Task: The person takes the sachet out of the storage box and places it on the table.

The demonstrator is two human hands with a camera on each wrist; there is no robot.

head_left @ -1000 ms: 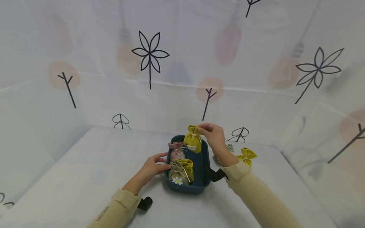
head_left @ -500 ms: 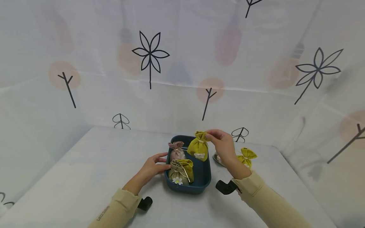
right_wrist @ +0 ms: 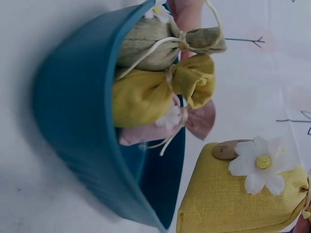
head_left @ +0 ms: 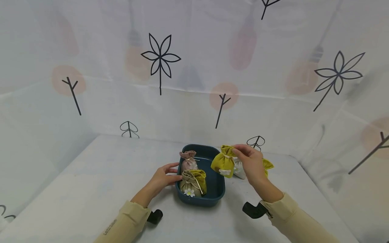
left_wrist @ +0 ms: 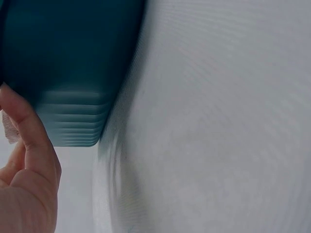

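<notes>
My right hand (head_left: 250, 165) pinches a yellow drawstring pouch (head_left: 223, 164) by its gathered top, above the right rim of a blue bin (head_left: 202, 202). A white cloth flower (right_wrist: 262, 162) decorates this pouch. On the bin's left side, my left hand (head_left: 162, 177) holds the rim, thumb at the edge. Inside the bin, along its left side, are a pink pouch (head_left: 188, 162), a grey-beige pouch (head_left: 189, 185) with a flower and another yellow pouch (right_wrist: 141, 97). In the left wrist view the left hand (left_wrist: 31, 165) touches the bin's wall (left_wrist: 73, 111).
To the right of the bin, a pale grey pouch (head_left: 239, 168) and a yellow pouch (head_left: 267, 164) lie on the white table (head_left: 121, 168), partly hidden by my right hand. A printed white curtain (head_left: 188, 111) hangs behind the table.
My right hand has carried the yellow pouch rightward and toward me, from above the bin's inside to its right rim. The left hand and the bin have stayed put.
</notes>
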